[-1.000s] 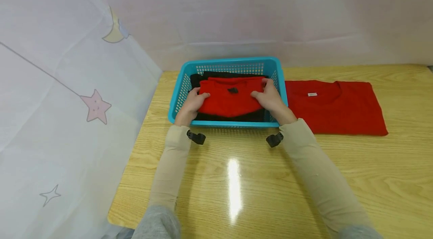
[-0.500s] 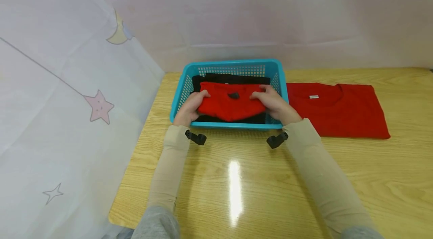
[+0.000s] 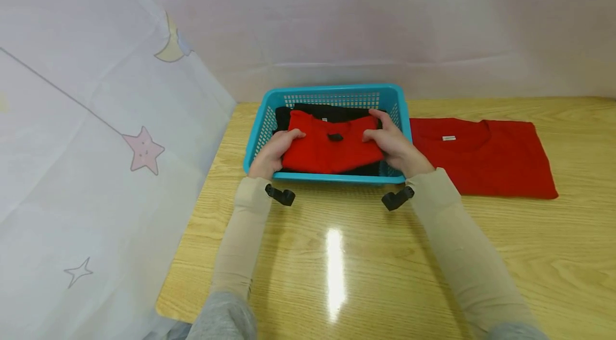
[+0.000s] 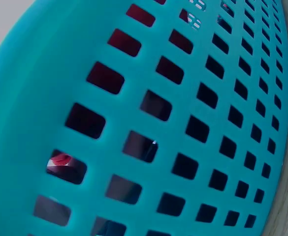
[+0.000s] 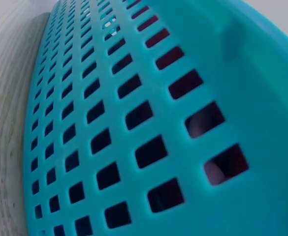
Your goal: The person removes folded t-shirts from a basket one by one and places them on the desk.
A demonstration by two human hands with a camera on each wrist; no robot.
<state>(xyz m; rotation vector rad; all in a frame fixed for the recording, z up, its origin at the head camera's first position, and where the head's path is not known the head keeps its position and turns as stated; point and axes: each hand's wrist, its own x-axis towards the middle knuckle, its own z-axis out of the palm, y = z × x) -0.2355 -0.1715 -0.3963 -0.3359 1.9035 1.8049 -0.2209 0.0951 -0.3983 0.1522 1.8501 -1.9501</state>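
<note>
Red and neatly folded, a shirt (image 3: 327, 153) is held inside the blue basket (image 3: 332, 177), over black clothing (image 3: 339, 112). The left hand (image 3: 273, 152) pinches its left side and the right hand (image 3: 393, 145) its right, each grip narrow, thumb on top. Just right of the basket, another red shirt (image 3: 495, 161) lies flat on the table (image 3: 370, 260).

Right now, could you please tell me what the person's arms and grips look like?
The left sleeve and right sleeve are beige, meeting grey cloth at the head view's bottom edge. Each carries a small black device at its far end, on the inner side; no cables show. The left grip and right grip are ungloved.
</note>
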